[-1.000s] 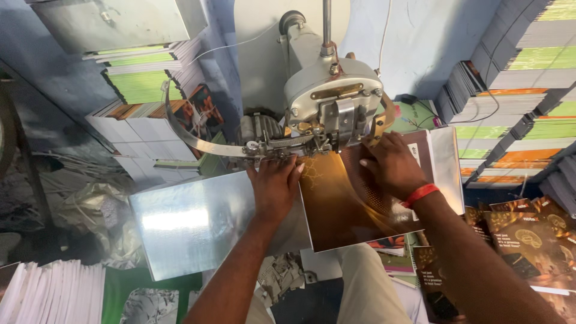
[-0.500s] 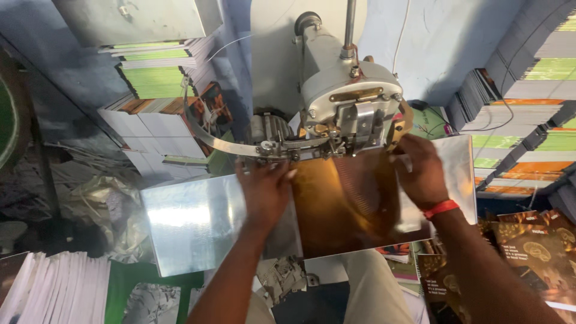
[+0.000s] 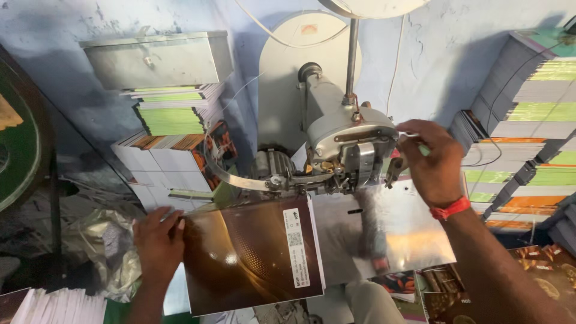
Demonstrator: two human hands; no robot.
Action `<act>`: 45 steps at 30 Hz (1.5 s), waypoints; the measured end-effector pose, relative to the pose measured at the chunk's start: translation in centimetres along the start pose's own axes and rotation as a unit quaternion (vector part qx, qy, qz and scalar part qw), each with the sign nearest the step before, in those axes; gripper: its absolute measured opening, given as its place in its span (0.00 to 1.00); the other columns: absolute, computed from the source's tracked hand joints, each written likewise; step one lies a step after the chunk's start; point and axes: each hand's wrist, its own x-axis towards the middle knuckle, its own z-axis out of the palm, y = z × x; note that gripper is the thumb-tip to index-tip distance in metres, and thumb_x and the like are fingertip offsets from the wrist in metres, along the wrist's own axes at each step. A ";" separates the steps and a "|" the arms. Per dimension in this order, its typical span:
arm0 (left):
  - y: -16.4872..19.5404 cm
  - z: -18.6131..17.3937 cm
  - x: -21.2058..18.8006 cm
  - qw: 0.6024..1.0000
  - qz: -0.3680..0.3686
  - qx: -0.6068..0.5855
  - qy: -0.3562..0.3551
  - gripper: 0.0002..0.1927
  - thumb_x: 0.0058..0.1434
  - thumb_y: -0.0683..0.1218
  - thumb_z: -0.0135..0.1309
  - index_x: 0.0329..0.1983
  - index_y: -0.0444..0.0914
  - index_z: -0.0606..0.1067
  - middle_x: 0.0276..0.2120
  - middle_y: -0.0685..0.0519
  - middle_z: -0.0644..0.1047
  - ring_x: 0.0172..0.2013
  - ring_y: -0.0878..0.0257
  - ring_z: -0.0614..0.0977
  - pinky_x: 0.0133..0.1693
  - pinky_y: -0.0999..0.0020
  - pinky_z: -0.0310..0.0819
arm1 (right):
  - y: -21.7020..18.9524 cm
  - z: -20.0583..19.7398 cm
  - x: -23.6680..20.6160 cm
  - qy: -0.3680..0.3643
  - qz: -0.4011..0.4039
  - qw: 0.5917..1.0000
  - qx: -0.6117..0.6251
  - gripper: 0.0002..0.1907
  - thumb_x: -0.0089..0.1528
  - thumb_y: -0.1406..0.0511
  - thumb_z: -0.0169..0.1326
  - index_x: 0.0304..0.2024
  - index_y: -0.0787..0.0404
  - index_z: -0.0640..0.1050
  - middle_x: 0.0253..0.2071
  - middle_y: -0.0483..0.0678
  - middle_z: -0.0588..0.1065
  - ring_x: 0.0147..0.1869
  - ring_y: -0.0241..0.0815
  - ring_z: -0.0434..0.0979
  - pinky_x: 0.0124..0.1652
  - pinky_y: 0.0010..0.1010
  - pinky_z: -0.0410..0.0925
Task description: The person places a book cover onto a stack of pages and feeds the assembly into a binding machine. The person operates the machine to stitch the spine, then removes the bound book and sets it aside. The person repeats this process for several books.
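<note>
A glossy brown booklet (image 3: 252,255) lies on the shiny metal table (image 3: 396,231) of a grey stitching machine (image 3: 345,144). My left hand (image 3: 157,240) holds the booklet's left edge, out past the table's left side. My right hand (image 3: 429,162), with a red band on the wrist, is raised at the right side of the machine head, fingers closed around something small there; what it grips is hidden. The booklet's right edge with a white label strip lies below the machine head.
Stacks of booklets (image 3: 171,111) stand on the left behind the machine under a metal box (image 3: 159,57). Tall stacks (image 3: 528,102) rise at the right. More brown booklets (image 3: 540,276) lie at lower right, white sheets (image 3: 54,306) at lower left, crumpled plastic (image 3: 102,246) beside them.
The booklet has slid left, off from under the machine head, with my left hand. My right hand has left the booklet and risen to the right side of the machine head.
</note>
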 end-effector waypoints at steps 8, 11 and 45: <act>7.3 4.7 -0.7 0.996 0.060 -0.035 -0.065 0.16 0.65 0.48 0.52 0.53 0.38 0.77 0.51 0.44 0.76 0.55 0.44 0.73 0.63 0.43 0.57 | -4.8 1.7 0.2 -0.056 -0.140 0.987 -0.047 0.12 0.64 0.72 0.59 0.51 0.62 0.81 0.52 0.54 0.80 0.56 0.51 0.81 0.56 0.34 0.72; 8.4 5.3 -1.2 0.996 0.086 -0.026 -0.007 0.16 0.66 0.48 0.51 0.54 0.36 0.75 0.51 0.43 0.75 0.56 0.45 0.73 0.65 0.41 0.55 | -4.1 1.2 -1.1 -0.069 -0.082 0.992 -0.061 0.10 0.65 0.72 0.59 0.50 0.62 0.82 0.48 0.53 0.81 0.46 0.45 0.81 0.48 0.30 0.71; 8.6 7.0 -0.5 0.995 0.100 -0.012 0.025 0.18 0.64 0.47 0.52 0.54 0.33 0.74 0.50 0.40 0.75 0.55 0.42 0.73 0.65 0.39 0.58 | 4.0 17.0 -13.1 -0.045 0.515 0.700 0.493 0.07 0.65 0.66 0.56 0.42 0.62 0.80 0.35 0.47 0.80 0.35 0.39 0.78 0.38 0.32 0.72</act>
